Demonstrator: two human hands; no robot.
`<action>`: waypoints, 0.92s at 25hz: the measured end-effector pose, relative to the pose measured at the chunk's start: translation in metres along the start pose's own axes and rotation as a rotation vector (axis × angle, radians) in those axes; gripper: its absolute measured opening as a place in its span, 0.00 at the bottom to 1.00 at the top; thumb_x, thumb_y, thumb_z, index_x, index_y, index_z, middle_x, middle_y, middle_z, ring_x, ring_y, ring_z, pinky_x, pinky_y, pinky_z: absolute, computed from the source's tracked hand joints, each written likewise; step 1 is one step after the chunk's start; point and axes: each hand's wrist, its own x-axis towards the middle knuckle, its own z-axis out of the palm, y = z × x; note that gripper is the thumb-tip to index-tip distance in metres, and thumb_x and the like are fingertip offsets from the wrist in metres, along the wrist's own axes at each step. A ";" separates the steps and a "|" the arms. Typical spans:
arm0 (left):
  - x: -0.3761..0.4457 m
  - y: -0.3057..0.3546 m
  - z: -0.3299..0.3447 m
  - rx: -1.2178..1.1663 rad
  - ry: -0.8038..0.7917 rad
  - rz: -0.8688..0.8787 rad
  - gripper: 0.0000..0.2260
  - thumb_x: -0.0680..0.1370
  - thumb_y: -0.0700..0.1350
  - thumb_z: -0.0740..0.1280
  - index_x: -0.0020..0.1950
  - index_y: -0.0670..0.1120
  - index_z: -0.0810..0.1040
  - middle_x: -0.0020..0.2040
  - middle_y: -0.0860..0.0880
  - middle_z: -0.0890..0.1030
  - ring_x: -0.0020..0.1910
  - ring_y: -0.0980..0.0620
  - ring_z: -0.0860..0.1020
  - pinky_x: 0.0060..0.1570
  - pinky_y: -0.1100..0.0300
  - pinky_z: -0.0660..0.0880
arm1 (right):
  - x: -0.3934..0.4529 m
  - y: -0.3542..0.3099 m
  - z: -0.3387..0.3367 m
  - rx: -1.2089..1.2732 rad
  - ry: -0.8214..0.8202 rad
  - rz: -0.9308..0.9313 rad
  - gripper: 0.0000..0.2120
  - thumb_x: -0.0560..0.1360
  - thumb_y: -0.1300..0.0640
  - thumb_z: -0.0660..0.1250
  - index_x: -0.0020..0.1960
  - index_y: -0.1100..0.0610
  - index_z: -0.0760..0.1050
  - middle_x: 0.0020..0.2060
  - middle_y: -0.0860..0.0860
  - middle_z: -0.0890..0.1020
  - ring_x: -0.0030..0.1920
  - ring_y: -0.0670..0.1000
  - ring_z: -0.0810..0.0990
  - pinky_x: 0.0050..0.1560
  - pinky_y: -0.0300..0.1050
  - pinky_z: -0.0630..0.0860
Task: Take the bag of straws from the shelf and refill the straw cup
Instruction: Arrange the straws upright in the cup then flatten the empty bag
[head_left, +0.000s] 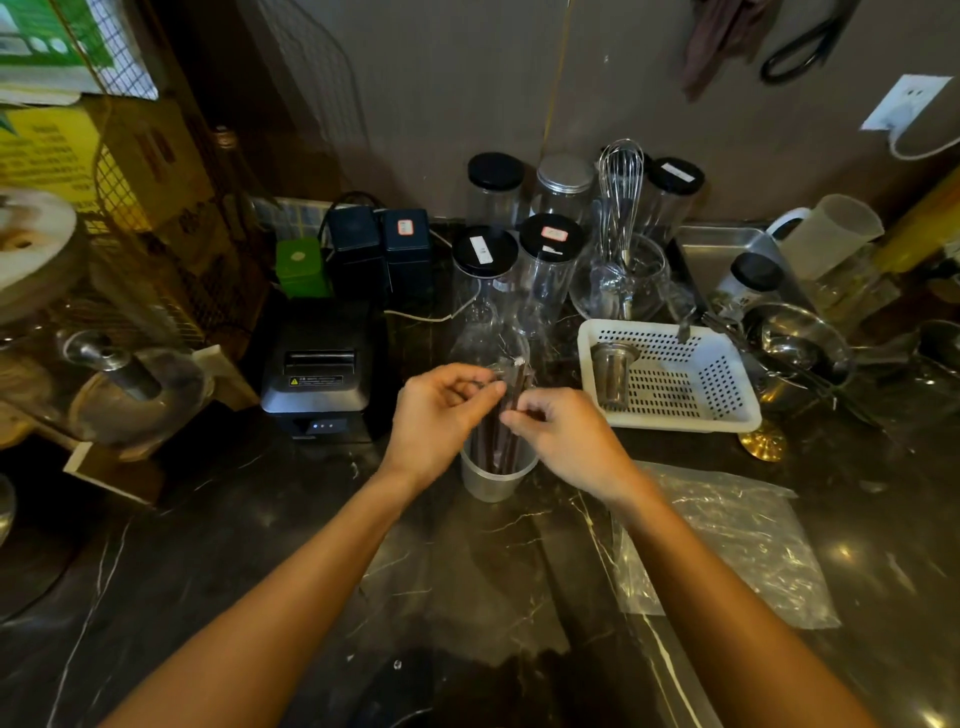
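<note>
In the cup (492, 475) | dark wrapped straws (506, 426), upright, bunched

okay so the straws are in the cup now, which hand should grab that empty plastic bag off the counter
Right. The plastic bag lies flat on the counter beside the right hand's forearm; the left hand is across the straw cup from it.

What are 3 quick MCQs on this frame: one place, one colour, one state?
1. The plastic bag lies:
A. in the basket
B. on the counter by the right forearm
C. on the printer

2. The perforated basket is:
A. white
B. green
C. black

3. The straws are:
A. flat on the counter
B. inside the bag
C. standing in the cup

Key: 1 B, the bag is flat on the marble; 2 A, its plastic is white; 3 C, both the left hand and right hand pinch their tops above the cup.
</note>
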 end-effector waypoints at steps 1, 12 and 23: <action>0.001 0.000 0.002 0.016 -0.014 0.021 0.09 0.78 0.43 0.74 0.57 0.46 0.85 0.44 0.45 0.84 0.40 0.55 0.82 0.44 0.62 0.82 | 0.001 0.000 0.003 -0.040 -0.037 0.012 0.13 0.81 0.51 0.70 0.39 0.54 0.81 0.34 0.52 0.84 0.36 0.53 0.83 0.43 0.59 0.80; -0.002 -0.018 0.010 0.166 -0.077 0.025 0.06 0.78 0.43 0.74 0.53 0.49 0.86 0.44 0.55 0.85 0.42 0.58 0.83 0.46 0.64 0.81 | 0.012 0.005 0.019 -0.380 -0.205 0.122 0.13 0.82 0.48 0.69 0.43 0.54 0.84 0.36 0.48 0.84 0.40 0.51 0.84 0.42 0.49 0.78; 0.006 -0.017 0.015 0.528 -0.035 0.102 0.06 0.80 0.50 0.71 0.47 0.49 0.84 0.42 0.53 0.82 0.39 0.57 0.81 0.43 0.56 0.82 | 0.010 0.014 -0.017 -0.127 0.056 0.246 0.11 0.81 0.47 0.70 0.44 0.51 0.82 0.37 0.52 0.85 0.40 0.53 0.84 0.45 0.55 0.82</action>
